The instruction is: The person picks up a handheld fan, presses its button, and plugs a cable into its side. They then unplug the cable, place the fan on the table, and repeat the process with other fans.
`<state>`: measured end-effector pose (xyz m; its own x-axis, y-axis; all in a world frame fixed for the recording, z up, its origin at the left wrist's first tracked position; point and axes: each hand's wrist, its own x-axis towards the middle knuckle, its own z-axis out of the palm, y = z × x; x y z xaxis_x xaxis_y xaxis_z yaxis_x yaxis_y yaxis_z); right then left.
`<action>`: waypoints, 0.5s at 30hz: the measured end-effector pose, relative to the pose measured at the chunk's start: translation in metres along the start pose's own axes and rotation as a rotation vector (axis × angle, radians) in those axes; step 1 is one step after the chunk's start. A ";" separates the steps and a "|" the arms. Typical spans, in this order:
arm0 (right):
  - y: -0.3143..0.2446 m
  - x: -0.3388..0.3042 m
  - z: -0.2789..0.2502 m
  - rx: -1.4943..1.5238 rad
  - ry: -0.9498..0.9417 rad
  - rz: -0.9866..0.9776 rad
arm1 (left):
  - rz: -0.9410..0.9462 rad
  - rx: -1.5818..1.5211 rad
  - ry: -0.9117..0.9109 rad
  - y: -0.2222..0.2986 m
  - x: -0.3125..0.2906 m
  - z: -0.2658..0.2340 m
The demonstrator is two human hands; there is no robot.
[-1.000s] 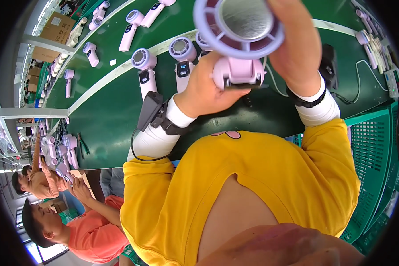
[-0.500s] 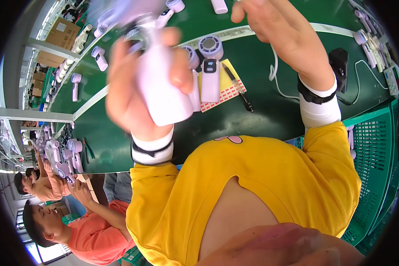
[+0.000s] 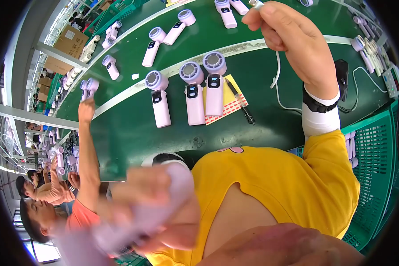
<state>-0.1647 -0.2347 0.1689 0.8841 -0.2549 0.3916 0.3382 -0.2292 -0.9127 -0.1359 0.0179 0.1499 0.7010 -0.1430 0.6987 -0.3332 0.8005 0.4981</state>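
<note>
My left hand [image 3: 179, 221], smeared by motion, is closed around a lavender handheld fan [image 3: 128, 232] close to the camera at the lower left. Its details are blurred. Up at the right, my right hand [image 3: 288, 31] pinches the metal-tipped plug [image 3: 255, 4] of a white cable [image 3: 278, 73]. Below it, three pink-lavender handheld fans lie side by side with lit displays: a left one [image 3: 161, 108], a middle one [image 3: 195, 104] and a right one [image 3: 214, 95]. The right one partly covers a yellow card [image 3: 237, 84] with a red-patterned strip. A black pen [image 3: 244, 104] rests across that card.
More fans [image 3: 175, 33] lie on the green bench [image 3: 133, 146] beyond a pale divider strip [image 3: 119, 95]. A green crate [image 3: 372, 146] with fans stands at my right, near a black device [image 3: 341, 73]. At left, a co-worker's arm [image 3: 89, 146] reaches over the bench, holding a fan.
My left hand has swung the fan from above the bench down to the lower left. The co-worker has stretched an arm forward. My right hand stays raised, the plug now visible.
</note>
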 end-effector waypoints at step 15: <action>0.015 0.006 0.000 0.129 0.162 -0.141 | 0.303 0.085 -0.133 -0.021 -0.019 -0.004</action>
<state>-0.1541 -0.2401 0.1574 0.7656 -0.3786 0.5200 0.5021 -0.1535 -0.8511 -0.1397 0.0066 0.1242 0.4752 0.0150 0.8797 -0.5689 0.7680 0.2943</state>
